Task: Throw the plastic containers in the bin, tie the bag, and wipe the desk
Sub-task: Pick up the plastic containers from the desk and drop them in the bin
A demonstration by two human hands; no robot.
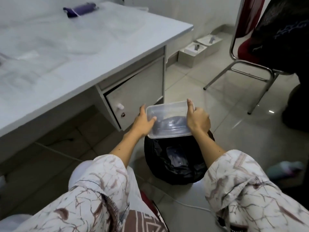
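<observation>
— Right, both of your hands are on the clear plastic container [168,118], and you're holding it just above the bin [177,158].

— Which hand is where?

— Your left hand [144,122] is on the container's left side, thumb curled over the rim onto the inside, the other fingers [142,109] reaching along the outer wall. Your right hand [197,118] clamps the right side: thumb [189,104] pointing up along the rim, the rest of your fingers curled round the edge. So both grips are closed on it.

— And the container itself?

— Open side facing you, tilted, near edge lowest, right over the mouth of the bin. The bin stands on the tiled floor [209,77], lined with a black bag [155,153], and you can see another clear container [177,158] lying inside it.

— What about the tabletop?

— The grey tabletop [83,47] is to your left, with a purple object [82,9] near its far edge; it's too blurred to identify. Under it, a cabinet door [137,101] with a white knob hangs ajar, just beside your left hand.

— Anything on the right?

— A metal-framed chair [237,67] with dark cloth draped over it, well apart from the bin.
</observation>
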